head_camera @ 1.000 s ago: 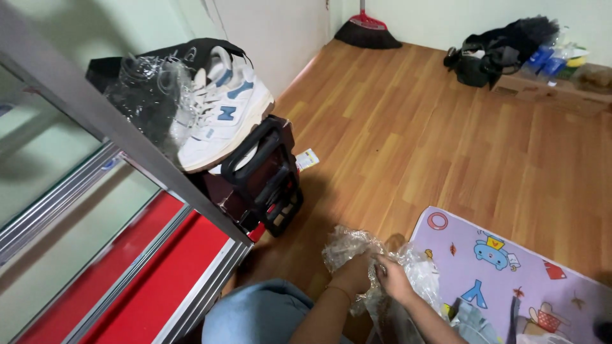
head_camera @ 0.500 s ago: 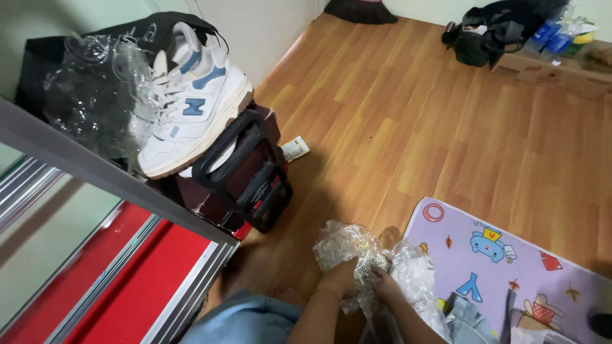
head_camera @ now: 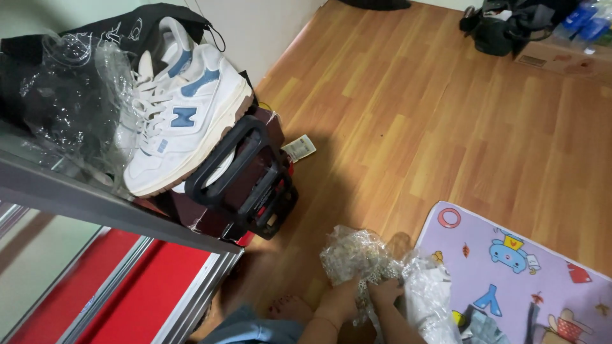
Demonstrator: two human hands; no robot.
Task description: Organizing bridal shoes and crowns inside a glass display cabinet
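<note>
A crumpled clear plastic bag lies on the wooden floor at the bottom of the head view. My left hand and my right hand are both closed on it from below, close together. The bag's contents are hard to make out through the wrinkled film. More clear plastic bunches up to the right of my hands, next to a lilac play mat.
A white and blue sneaker sits on a dark box beside clear wrap and a black bag, above a black-framed case. A grey metal rail and red surface lie left. Bags stand far right.
The view has swung down and left, bringing the sneaker closer. My hands have stayed on the plastic bag, drawing nearer together low in the frame.
</note>
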